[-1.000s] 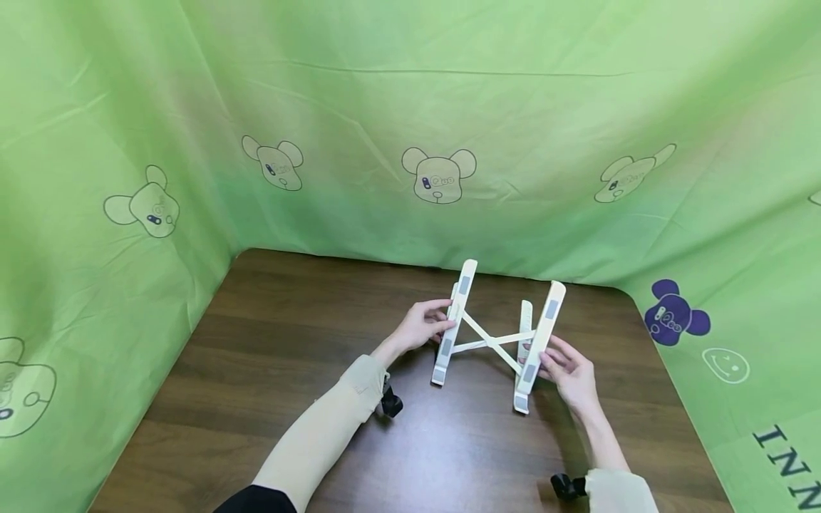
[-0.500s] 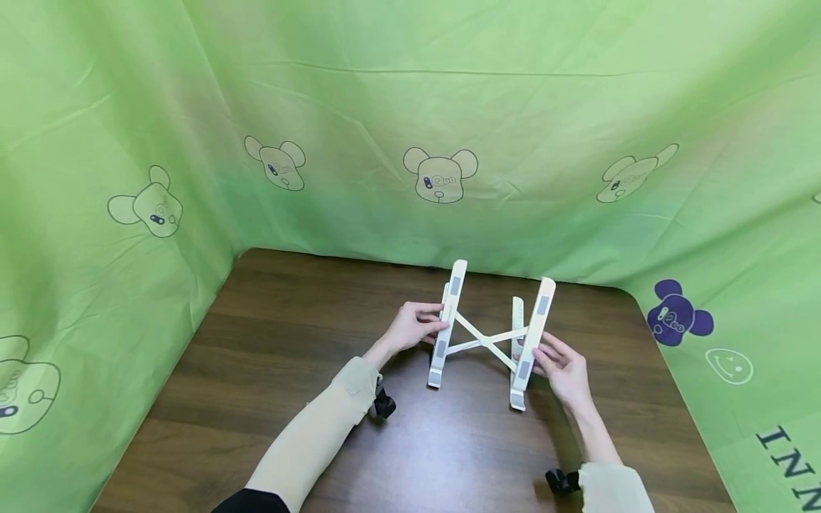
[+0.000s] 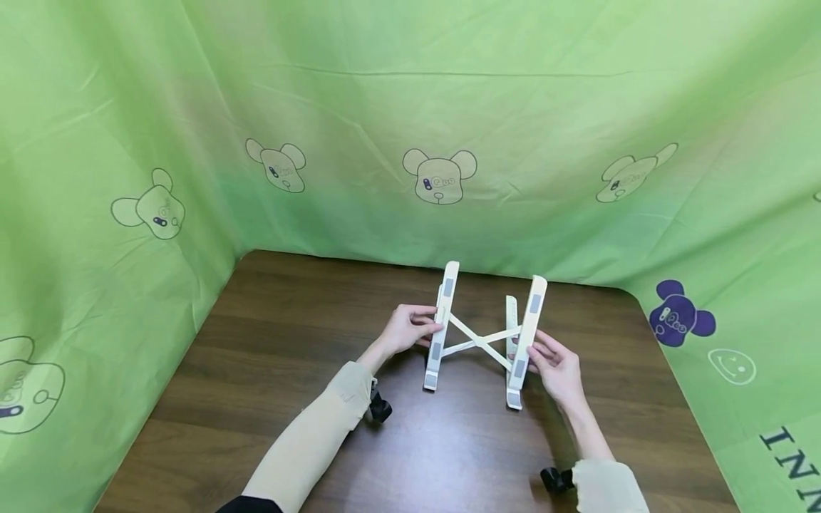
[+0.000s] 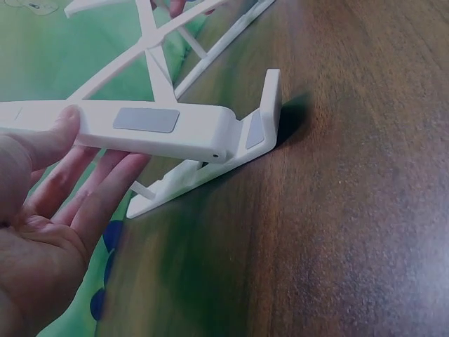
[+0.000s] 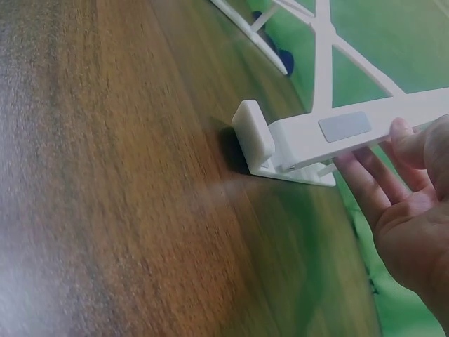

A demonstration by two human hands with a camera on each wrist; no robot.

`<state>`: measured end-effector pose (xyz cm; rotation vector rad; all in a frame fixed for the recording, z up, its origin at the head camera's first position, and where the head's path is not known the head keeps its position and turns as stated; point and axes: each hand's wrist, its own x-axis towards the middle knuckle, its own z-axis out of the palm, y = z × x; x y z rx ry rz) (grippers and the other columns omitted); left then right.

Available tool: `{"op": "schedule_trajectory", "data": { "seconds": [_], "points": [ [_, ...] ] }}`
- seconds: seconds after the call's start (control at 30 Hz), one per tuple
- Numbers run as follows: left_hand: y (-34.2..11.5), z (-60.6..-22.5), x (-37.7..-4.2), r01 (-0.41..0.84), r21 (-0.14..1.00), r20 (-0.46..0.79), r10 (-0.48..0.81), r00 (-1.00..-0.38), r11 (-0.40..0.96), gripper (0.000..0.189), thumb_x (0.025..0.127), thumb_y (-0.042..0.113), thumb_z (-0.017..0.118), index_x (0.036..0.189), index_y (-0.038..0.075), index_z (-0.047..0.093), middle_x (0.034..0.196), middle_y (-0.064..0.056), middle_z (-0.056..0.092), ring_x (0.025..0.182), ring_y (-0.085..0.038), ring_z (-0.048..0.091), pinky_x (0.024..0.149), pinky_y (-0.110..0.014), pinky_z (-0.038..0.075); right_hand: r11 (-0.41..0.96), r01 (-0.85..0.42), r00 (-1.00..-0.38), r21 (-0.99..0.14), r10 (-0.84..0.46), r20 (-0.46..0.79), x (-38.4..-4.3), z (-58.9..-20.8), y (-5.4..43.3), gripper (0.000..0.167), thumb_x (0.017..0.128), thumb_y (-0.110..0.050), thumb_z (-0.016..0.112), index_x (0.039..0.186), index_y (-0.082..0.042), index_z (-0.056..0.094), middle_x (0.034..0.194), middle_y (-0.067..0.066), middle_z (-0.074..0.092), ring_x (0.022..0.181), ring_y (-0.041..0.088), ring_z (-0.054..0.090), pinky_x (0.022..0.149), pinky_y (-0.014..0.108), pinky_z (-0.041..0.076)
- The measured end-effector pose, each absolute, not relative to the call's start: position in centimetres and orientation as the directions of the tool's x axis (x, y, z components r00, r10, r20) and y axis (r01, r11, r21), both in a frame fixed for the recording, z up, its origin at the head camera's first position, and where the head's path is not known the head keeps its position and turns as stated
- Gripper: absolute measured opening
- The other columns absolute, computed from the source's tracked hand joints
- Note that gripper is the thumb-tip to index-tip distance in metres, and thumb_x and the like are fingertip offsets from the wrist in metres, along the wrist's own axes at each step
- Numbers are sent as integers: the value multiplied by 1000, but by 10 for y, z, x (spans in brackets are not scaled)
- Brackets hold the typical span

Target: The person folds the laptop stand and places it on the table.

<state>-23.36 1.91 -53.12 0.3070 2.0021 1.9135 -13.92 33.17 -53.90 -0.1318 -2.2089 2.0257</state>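
Note:
A white folding laptop stand (image 3: 479, 341) stands unfolded on the brown table, its two long arms joined by an X-shaped brace. Grey pads (image 4: 146, 120) line the arms' upper faces, and each arm has an upturned lip at its near end. My left hand (image 3: 405, 328) grips the left arm, thumb on top and fingers underneath, as the left wrist view shows. On the other side my right hand (image 3: 556, 365) pinches the right arm the same way, thumb on the near edge (image 5: 400, 133) and fingertips below. Part of the fingers is hidden behind the arms.
The wooden table (image 3: 308, 320) has rounded far corners. Green cloth (image 3: 359, 228) printed with bear heads hangs along its back and both sides, close behind the stand. A black wrist-camera mount sits at each cuff.
Both hands and the laptop stand have shifted slightly to the left, with the hold on each arm kept. The stand's spread looks much the same.

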Motion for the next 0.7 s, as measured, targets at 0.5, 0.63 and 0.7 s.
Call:
{"op": "schedule_trajectory", "data": {
  "seconds": [0.5,0.63,0.7],
  "points": [
    [4,-530,-228,-107,992,-123,377,-918,63,48,99,-3,77,146,-9,64,119,-36,77,81,-12,76,76,-40,71,110,-12,-990,-994,139,28,-143,-537,320,54,105,14,59,153,25,38,94,-31,76,83,-10,73,72,14,64],
    [-1,-529,-228,-109,992,-123,364,-923,60,48,99,-4,76,146,-9,64,118,-35,78,81,-12,76,76,-42,72,107,-13,-991,-994,133,28,-145,-538,317,55,104,15,60,153,26,37,95,-29,76,82,-9,74,72,15,65],
    [-3,-529,-227,-111,992,-125,355,-927,60,48,99,-4,76,146,-9,64,118,-35,78,81,-12,77,77,-42,71,106,-20,-992,-994,125,33,-146,-538,315,54,104,16,59,152,27,37,95,-29,76,82,-8,75,72,15,65]
  ]
}}
